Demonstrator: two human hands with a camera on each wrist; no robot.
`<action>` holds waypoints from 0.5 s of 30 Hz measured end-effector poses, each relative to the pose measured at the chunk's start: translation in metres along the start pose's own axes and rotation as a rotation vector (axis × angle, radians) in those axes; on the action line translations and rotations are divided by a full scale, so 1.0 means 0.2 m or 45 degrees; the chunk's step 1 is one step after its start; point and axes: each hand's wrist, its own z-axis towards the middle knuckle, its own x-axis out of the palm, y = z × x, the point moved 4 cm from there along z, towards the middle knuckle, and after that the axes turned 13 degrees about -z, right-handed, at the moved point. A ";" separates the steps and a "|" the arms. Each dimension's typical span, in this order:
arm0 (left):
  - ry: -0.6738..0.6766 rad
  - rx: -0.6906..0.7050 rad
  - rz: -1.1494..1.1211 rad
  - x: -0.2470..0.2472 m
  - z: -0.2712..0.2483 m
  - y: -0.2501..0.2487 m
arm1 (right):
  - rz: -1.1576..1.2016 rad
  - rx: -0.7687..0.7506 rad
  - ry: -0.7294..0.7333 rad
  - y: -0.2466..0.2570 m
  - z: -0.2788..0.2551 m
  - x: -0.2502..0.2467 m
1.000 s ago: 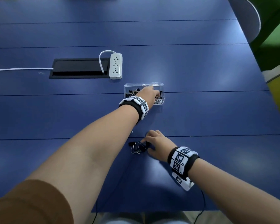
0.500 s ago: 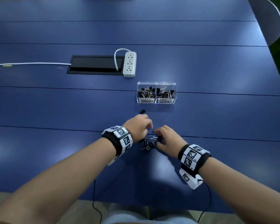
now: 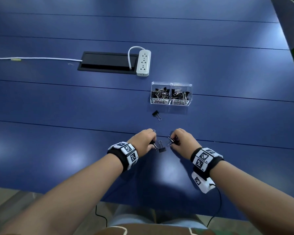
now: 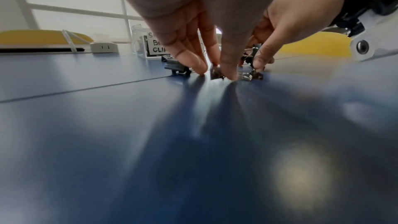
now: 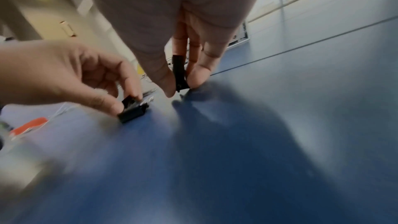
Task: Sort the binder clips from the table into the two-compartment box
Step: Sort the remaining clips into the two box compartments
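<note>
Two hands work near the table's (image 3: 58, 102) front edge. Left hand (image 3: 143, 140) pinches a black binder clip (image 5: 132, 108) against the surface; right hand (image 3: 182, 140) pinches an upright clip (image 5: 180, 74) between thumb and fingers. One loose clip (image 3: 161, 148) lies between them. Farther back lies a single clip (image 3: 156, 114), then the two-compartment box (image 3: 171, 93), both compartments holding clips.

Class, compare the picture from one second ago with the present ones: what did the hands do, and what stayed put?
The left hand left the box, came back toward the person and now pinches a binder clip on the table. The right hand stayed at the pile and pinches another clip. The box and power strip did not move.
</note>
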 end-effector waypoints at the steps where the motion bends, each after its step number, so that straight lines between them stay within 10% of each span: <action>1: -0.019 -0.015 -0.040 0.00 0.00 0.00 | 0.043 0.048 -0.012 -0.01 0.01 -0.03; 15: -0.102 -0.066 -0.190 -0.02 0.05 0.03 | -0.025 0.332 -0.420 -0.10 0.53 -0.60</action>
